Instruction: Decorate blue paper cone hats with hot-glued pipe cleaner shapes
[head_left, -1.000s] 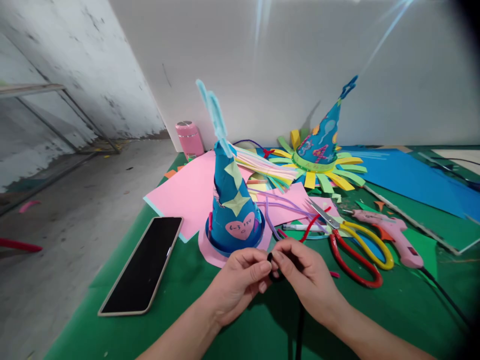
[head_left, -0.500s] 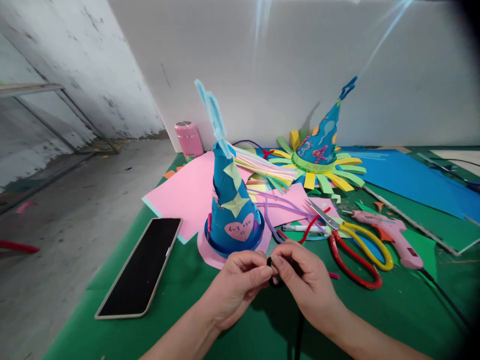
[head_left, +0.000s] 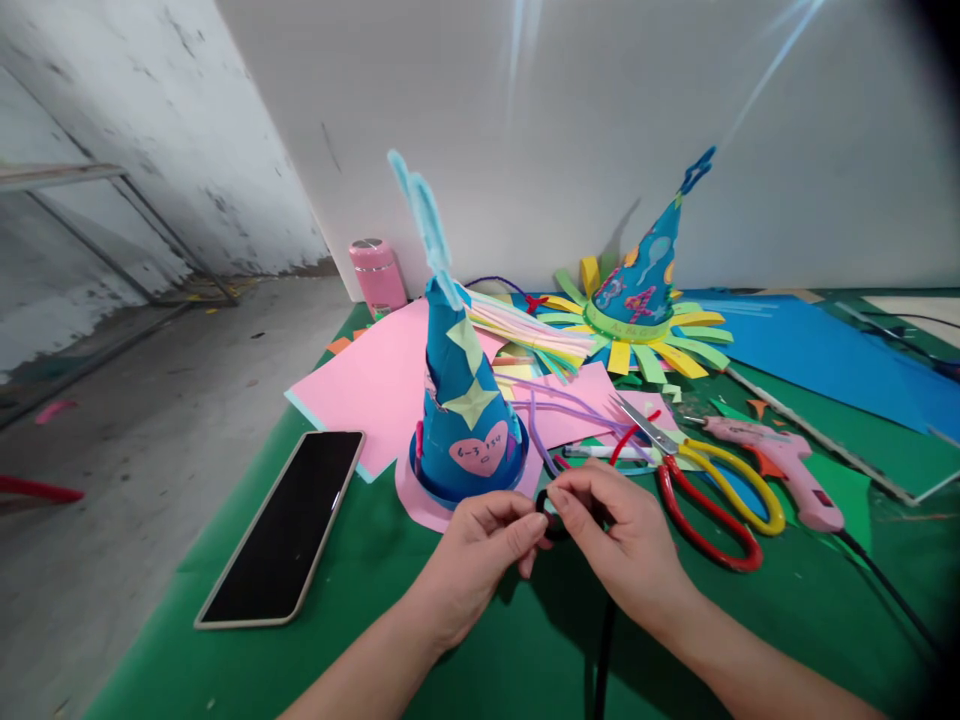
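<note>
Just in front of a blue paper cone hat, my left hand (head_left: 480, 555) and my right hand (head_left: 626, 535) meet, fingertips pinched. Between them they hold a black pipe cleaner (head_left: 604, 655), curled into a small loop at the fingers, its long end hanging below my right hand. The blue cone hat (head_left: 442, 440) stands on a pink paper brim, with pale green stars, a pink heart with writing and a light blue fuzzy topper. To the right of my right hand lie scissors (head_left: 709, 490) with one red and one yellow handle, blades parted.
A phone (head_left: 285, 530) lies at the left edge of the green table. Behind are a pink bottle (head_left: 377, 278), pink paper (head_left: 367, 380), purple pipe cleaners (head_left: 562, 405) and a second cone hat (head_left: 637, 275) with yellow-green strips. On the right lies a pink glue gun (head_left: 780, 465) with its cord.
The black loop between my fingertips has opened into a wider, clearer ring. My hands have shifted slightly, with the right fingertips a little higher. The things on the table stay put.
</note>
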